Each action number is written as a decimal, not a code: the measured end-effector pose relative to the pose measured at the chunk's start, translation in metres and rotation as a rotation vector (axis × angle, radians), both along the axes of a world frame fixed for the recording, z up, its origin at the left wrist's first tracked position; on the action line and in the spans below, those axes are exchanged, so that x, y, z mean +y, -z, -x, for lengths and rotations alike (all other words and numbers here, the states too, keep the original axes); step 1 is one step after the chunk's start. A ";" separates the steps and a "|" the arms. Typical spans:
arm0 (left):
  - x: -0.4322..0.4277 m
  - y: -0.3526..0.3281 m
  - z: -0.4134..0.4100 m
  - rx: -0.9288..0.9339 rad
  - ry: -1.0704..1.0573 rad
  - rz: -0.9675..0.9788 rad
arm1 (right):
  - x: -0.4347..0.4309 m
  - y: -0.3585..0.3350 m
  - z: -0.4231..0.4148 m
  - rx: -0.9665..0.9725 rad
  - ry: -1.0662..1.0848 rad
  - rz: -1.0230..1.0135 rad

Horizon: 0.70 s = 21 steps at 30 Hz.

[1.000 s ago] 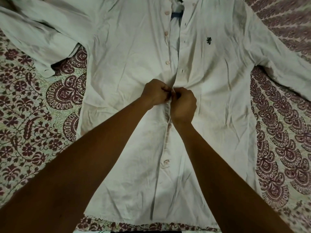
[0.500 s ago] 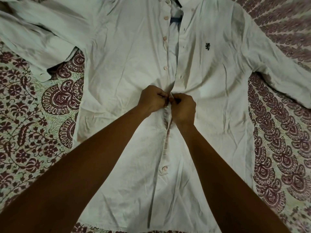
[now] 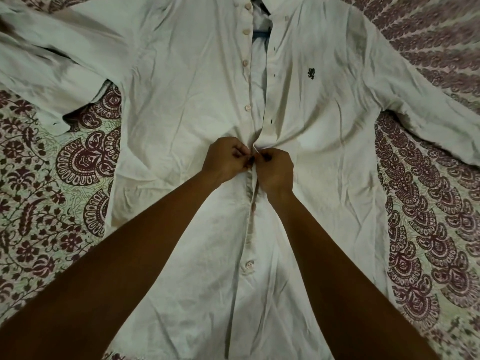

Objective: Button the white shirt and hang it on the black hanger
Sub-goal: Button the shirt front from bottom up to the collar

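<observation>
Pinching the two front edges of the white shirt (image 3: 197, 100) together at mid-chest, the left hand (image 3: 226, 162) and the right hand (image 3: 275, 170) meet knuckle to knuckle, each with its fingers curled tight on cloth. The left grips the left edge and the right grips the right edge, and whatever sits between the fingertips is hidden. Creases fan out through the fabric from the pinch. Two bare forearms run from the near corners up to the hands. Just nearer than the hands the fronts lie closed, and one button (image 3: 249, 265) shows there on the overlap. Farther than the hands the fronts part into a narrow gap, with four buttons (image 3: 247, 107) undone in a line down the left edge and three dark buttonholes (image 3: 272, 122) down the right edge. One small collar button (image 3: 285, 18) sits at the far right of the neck opening, and a blue strip (image 3: 261, 33) shows inside the gap. One dark emblem (image 3: 311, 73) marks the chest on the right. The shirt lies flat, front up, collar far and hem near, on a patterned bedsheet (image 3: 52, 203) printed in maroon. Its two sleeves spread out: the left sleeve (image 3: 52, 74) is folded back on itself at the far left, and the right sleeve (image 3: 428, 120) stretches off to the right edge.
</observation>
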State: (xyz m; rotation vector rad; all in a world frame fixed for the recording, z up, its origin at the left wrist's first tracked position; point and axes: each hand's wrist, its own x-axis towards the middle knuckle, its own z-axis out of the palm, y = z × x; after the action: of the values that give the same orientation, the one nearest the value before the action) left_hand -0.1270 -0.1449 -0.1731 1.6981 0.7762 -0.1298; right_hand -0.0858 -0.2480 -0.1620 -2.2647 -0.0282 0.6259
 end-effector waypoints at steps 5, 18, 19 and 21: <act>-0.001 0.001 0.004 -0.029 0.020 0.019 | -0.001 -0.002 -0.012 0.112 -0.034 -0.033; -0.002 0.000 -0.002 0.015 0.034 0.054 | -0.012 0.007 -0.003 0.166 0.198 -0.318; -0.001 0.001 -0.001 0.018 0.022 0.069 | -0.010 0.006 -0.002 0.125 0.173 -0.281; -0.001 0.002 0.000 0.017 -0.003 0.077 | -0.008 0.007 0.001 0.039 0.125 -0.192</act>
State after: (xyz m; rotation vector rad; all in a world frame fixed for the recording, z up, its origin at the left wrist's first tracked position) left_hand -0.1272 -0.1458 -0.1747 1.6243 0.7772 -0.1702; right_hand -0.0871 -0.2556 -0.1688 -2.0514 0.0691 0.5761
